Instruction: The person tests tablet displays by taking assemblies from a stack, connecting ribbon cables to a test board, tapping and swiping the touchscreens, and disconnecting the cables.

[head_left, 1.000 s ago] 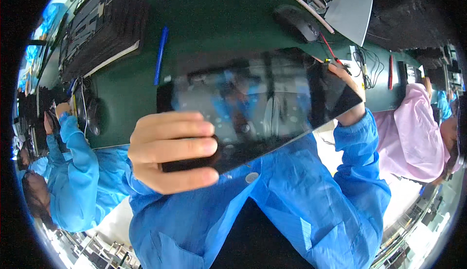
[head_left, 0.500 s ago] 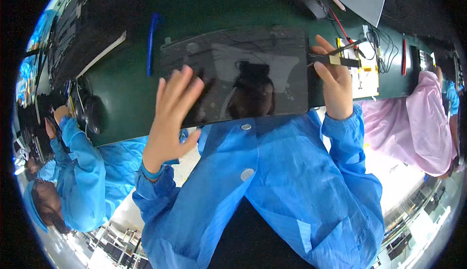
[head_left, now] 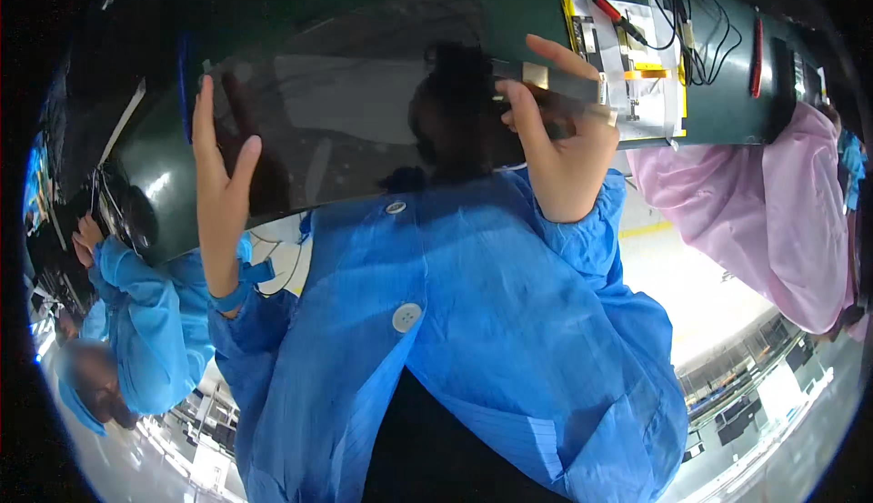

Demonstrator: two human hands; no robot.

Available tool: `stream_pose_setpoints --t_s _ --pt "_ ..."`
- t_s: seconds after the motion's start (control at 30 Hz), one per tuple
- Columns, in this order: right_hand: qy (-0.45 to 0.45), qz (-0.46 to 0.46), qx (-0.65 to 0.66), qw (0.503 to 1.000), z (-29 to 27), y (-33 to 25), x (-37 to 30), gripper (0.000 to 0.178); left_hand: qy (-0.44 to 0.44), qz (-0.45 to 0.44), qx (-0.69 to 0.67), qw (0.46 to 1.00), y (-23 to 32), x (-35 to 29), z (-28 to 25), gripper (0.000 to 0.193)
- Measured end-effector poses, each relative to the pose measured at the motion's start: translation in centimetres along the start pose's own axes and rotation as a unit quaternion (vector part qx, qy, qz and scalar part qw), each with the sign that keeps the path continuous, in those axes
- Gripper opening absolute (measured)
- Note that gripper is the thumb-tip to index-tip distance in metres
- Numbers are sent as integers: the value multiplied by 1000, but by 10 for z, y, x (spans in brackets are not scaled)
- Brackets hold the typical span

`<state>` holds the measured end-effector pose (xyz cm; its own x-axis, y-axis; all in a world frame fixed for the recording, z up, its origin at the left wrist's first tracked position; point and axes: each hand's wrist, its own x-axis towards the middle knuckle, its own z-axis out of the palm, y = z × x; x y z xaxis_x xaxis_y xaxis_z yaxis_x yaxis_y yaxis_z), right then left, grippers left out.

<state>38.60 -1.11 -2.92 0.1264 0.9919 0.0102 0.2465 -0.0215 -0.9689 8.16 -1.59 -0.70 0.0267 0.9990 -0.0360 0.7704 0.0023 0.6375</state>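
Note:
In front of my body lies a dark, glossy flat panel [head_left: 336, 139], like a display screen, mirroring a head and ceiling light. My left hand [head_left: 221, 185] is at its left edge, fingers stretched along the side and thumb spread over the surface. At the right edge is my right hand [head_left: 568, 153], its index finger and thumb apart. A dark flat strip with a tan tab [head_left: 535, 75] runs from the panel's right edge across this hand; motion blurs it. Whether those fingers touch the strip cannot be made out.
To the right lies a white sheet with yellow edges [head_left: 677, 94], with a red-and-black test lead [head_left: 618, 19] and coiled black wires [head_left: 718, 39] over it. A red pen [head_left: 757, 57] lies farther right. People in blue [head_left: 159, 348] and pink [head_left: 755, 221] sit on either side.
The view has swung, so the panel and bench appear farther left. My left hand has gone from above the panel's surface to its left edge; my right hand stays by the strip, thumb nearer the panel.

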Motion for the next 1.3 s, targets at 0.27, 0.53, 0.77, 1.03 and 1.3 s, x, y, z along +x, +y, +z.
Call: stream_pose_setpoints --t_s 0.27,0.53,0.77,1.03,1.3 --pt "-26 13 89 996 -40 -8 -6 41 60 47 207 975 50 9 9 58" --pt "-36 -75 7 996 -68 15 9 52 -150 188 143 960 154 83 119 32" --pt "-41 -51 -100 993 -75 19 15 53 -211 149 104 960 171 85 112 17" --pt "-35 -119 -134 983 -76 27 22 49 -157 124 65 978 168 86 140 16" --pt "-33 -41 -94 994 -75 34 26 52 -88 60 71 992 192 82 136 15"
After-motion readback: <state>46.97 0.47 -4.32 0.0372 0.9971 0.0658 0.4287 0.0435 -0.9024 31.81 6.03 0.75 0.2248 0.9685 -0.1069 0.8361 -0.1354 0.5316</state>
